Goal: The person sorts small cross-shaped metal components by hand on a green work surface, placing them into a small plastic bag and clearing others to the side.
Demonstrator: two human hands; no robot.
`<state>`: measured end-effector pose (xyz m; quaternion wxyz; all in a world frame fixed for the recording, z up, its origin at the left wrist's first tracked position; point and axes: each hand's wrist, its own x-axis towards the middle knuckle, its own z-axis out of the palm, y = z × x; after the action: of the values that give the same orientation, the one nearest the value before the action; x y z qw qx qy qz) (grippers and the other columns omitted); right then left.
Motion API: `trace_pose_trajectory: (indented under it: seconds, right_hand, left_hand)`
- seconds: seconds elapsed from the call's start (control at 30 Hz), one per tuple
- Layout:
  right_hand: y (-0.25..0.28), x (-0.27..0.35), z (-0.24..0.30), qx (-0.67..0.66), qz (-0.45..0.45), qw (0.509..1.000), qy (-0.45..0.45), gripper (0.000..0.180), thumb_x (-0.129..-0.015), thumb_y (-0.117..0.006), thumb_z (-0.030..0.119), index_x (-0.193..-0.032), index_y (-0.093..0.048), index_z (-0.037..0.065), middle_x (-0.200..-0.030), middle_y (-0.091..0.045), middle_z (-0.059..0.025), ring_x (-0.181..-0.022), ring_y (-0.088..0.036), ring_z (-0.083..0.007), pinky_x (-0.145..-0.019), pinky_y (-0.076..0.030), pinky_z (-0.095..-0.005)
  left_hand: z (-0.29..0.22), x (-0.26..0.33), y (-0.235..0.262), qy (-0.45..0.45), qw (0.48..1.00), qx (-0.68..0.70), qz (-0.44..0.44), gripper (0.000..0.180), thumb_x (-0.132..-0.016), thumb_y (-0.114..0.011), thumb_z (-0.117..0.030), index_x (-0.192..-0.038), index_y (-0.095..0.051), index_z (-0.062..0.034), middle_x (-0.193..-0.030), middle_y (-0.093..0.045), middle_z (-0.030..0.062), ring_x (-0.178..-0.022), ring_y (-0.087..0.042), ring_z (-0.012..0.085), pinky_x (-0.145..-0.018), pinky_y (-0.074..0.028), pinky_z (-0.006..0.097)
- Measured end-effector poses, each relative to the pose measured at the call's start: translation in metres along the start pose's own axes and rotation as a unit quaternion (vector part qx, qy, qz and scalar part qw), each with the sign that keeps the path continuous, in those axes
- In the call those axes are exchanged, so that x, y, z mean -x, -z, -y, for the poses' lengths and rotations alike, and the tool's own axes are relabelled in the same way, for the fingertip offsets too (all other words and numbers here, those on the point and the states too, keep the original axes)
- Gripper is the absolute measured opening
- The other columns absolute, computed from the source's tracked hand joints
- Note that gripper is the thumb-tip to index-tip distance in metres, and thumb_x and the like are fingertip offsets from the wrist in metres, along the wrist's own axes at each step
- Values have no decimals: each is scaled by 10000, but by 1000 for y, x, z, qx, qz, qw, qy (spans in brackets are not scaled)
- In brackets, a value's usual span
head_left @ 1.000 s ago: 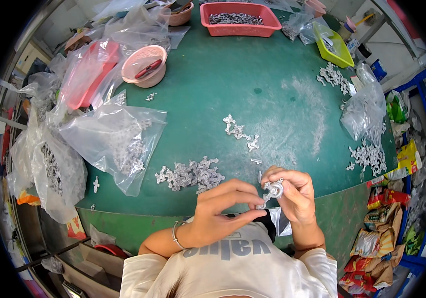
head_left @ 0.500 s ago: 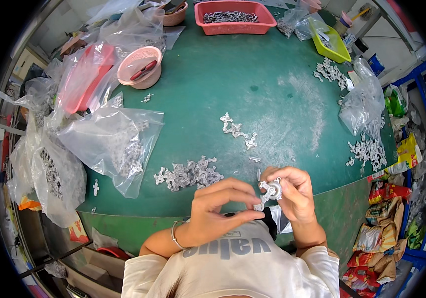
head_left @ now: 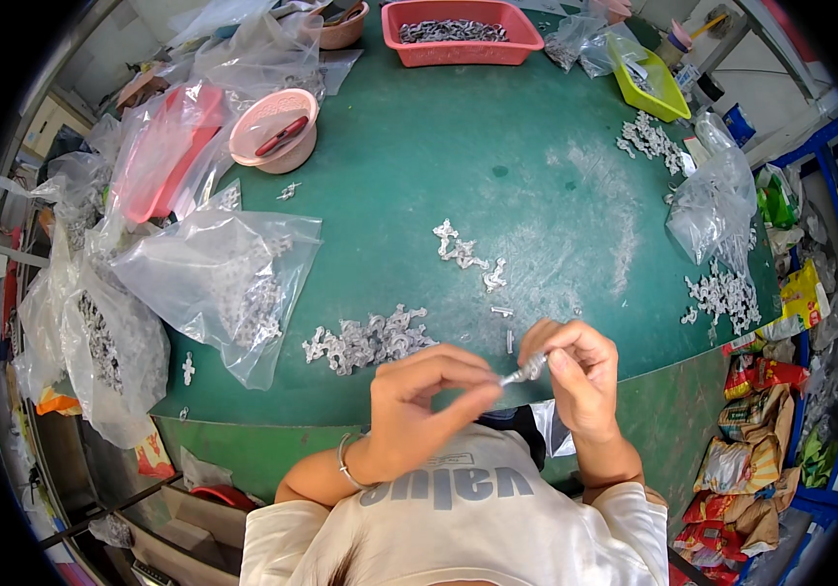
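Note:
In front of my chest, at the table's near edge, my right hand (head_left: 583,381) pinches a small silvery metal casting (head_left: 534,367) between thumb and fingers. The casting is turned edge-on, so its shape is hard to read. My left hand (head_left: 429,396) is closed at the casting's left end, thumb and forefinger pressed together there and smeared by motion. Beyond the left hand lies a pile of similar castings (head_left: 368,342). Past the right fingers are two short metal pins (head_left: 510,341), and a loose row of castings (head_left: 463,254) lies farther off.
The green table (head_left: 389,176) carries a clear bag of castings (head_left: 233,283) at left and a pink basket (head_left: 282,156) behind it. A red tub (head_left: 463,54) stands at the far edge, a yellow tray (head_left: 668,98) far right. More castings (head_left: 723,298) spill from a bag at right.
The casting has been turned from face-on to edge-on in my fingers. My left hand has shifted slightly and its thumb has moved up.

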<state>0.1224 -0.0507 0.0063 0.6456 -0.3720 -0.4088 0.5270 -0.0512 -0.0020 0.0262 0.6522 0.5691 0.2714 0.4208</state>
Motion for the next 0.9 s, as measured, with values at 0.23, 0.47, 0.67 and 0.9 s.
trace_pose_trajectory:
  seconds: [0.23, 0.47, 0.67, 0.9]
  right_hand:
    - [-3, 0, -3, 68, -22, 997, 28, 124, -866, -496, 41, -759, -514, -21, -706, -541, -92, -704, -488, -153, -654, -384, -276]
    - [-3, -1, -4, 88, -28, 995, 46, 129, -867, -500, 47, -757, -508, -19, -741, -541, -95, -701, -478, -151, -652, -385, -273]
    - [-7, -1, -11, 140, -99, 981, 86, 73, -876, -483, 47, -898, -497, -21, -776, -553, -89, -698, -504, -126, -619, -403, -245]
    - [12, 7, -21, 14, -76, 994, -82, 185, -884, -494, 93, -996, -518, -52, -748, -571, -95, -608, -553, -125, -475, -421, -216]
  left_hand:
    - [12, -4, 5, 134, 981, 137, -4, 84, -807, -537, 26, -741, -573, 64, -754, -583, 141, -600, -568, 164, -595, -511, 297]
    - [17, -4, 7, 119, 982, 149, 6, 60, -810, -550, 26, -780, -584, 66, -761, -590, 128, -633, -567, 148, -603, -496, 274]
    - [31, -3, 4, 123, 980, 155, 9, 61, -814, -557, 13, -801, -587, 65, -771, -597, 121, -652, -569, 148, -621, -483, 264]
    - [50, -3, 1, 180, 972, 148, 16, 93, -821, -569, -33, -785, -586, 51, -786, -599, 119, -683, -579, 155, -654, -487, 282]
